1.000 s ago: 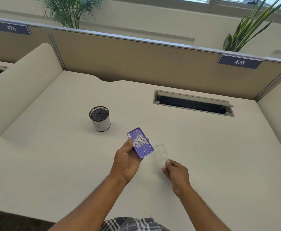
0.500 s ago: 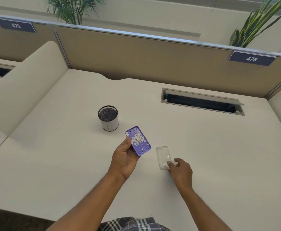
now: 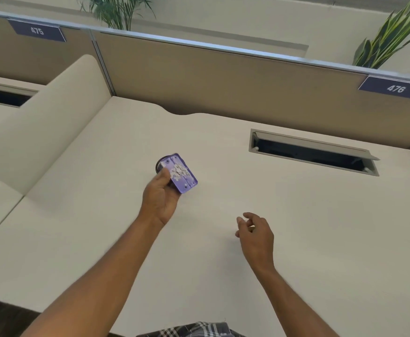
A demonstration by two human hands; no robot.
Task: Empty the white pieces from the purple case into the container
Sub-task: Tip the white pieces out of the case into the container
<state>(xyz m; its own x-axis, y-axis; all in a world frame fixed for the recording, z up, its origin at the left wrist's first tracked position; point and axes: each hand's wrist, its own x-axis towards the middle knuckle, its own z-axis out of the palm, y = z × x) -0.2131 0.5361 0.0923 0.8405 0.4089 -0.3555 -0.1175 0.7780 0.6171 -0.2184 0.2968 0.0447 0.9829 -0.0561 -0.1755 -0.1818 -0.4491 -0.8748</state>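
My left hand [image 3: 160, 200] grips the purple case [image 3: 187, 184] by its near end and holds it in the air, open side up and tilted. Several small white pieces [image 3: 179, 171] lie heaped in the case's middle. The container [image 3: 158, 165], a small cup with a dark rim, stands on the desk right behind the case; only a sliver of its rim shows at the case's left edge. My right hand [image 3: 256, 235] hovers low over the desk to the right, fingers loosely apart, with nothing in it.
The cream desk [image 3: 296, 227] ends at a tan partition [image 3: 199, 76] at the back. An open cable slot [image 3: 313, 154] sits at the back right. A rounded side divider [image 3: 41, 122] rises on the left. The case's clear lid cannot be made out on the desk.
My left hand has carried the purple case forward and left until it covers the container. My right hand has let go of the clear lid and drawn back, empty.
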